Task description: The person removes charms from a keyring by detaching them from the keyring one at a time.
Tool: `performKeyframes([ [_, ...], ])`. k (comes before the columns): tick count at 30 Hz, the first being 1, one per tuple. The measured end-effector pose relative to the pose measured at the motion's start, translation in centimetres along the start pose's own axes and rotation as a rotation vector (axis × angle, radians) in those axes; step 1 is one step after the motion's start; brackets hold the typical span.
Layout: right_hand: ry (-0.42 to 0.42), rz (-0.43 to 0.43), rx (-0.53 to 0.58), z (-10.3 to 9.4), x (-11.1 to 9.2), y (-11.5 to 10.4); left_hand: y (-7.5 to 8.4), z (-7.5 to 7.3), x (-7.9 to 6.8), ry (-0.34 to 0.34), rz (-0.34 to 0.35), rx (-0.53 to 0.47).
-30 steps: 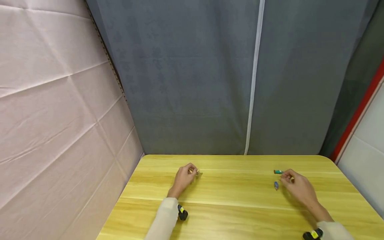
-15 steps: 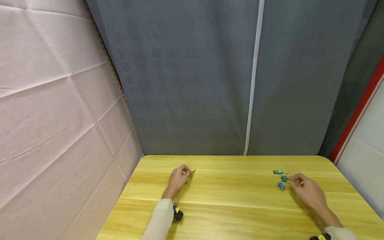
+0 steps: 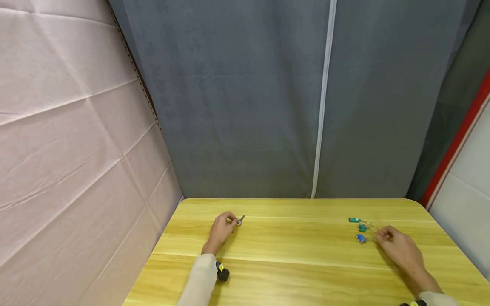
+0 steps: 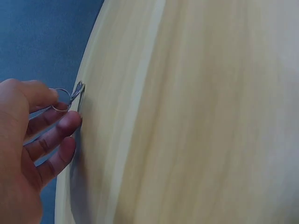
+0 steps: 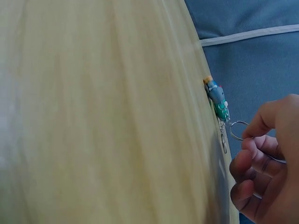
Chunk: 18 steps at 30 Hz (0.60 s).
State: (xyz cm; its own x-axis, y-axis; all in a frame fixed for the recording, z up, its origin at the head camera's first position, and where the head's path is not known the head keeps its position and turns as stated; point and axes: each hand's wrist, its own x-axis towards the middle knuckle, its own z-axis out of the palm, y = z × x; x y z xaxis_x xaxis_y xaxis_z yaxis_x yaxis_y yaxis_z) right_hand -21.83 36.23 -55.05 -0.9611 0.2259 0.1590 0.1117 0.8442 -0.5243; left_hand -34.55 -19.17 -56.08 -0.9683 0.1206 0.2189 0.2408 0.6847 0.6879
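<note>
My left hand (image 3: 222,229) pinches a thin metal key ring between thumb and finger. A silver metal piece (image 4: 78,91) hangs off that ring over the table in the left wrist view, its exact kind too small to make out. To the right, my right hand (image 3: 402,250) pinches the split ring (image 5: 231,130) of a keychain. A blue figure keychain (image 3: 361,239) lies just left of these fingertips. Behind it sit a teal-green keychain (image 3: 362,228) and a longer green one (image 3: 354,220), their rings pointing right. The right wrist view shows the charms overlapping.
A yellow wood-grain table (image 3: 298,255) spans the space under both hands. Behind its far edge hangs a grey curtain (image 3: 245,106) with a pale stripe. Pinkish cloth (image 3: 76,148) walls the left side, and a white panel with a red edge (image 3: 459,136) stands on the right.
My left hand has drawn left with the ring and metal piece. The right hand has shifted right and nearer, uncovering the teal-green keychain; the blue figure has moved slightly right.
</note>
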Motion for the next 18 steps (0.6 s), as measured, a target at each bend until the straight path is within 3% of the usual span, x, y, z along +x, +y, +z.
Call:
performKeyframes([
  [5,-0.069,0.028,-0.005,-0.5,0.2,0.4,-0.6,-0.3,-0.1,0.014,0.018,0.051],
  [18,-0.164,0.064,-0.007,-0.7,0.8,1.3,-1.4,-1.2,-0.5,-0.043,0.036,0.179],
])
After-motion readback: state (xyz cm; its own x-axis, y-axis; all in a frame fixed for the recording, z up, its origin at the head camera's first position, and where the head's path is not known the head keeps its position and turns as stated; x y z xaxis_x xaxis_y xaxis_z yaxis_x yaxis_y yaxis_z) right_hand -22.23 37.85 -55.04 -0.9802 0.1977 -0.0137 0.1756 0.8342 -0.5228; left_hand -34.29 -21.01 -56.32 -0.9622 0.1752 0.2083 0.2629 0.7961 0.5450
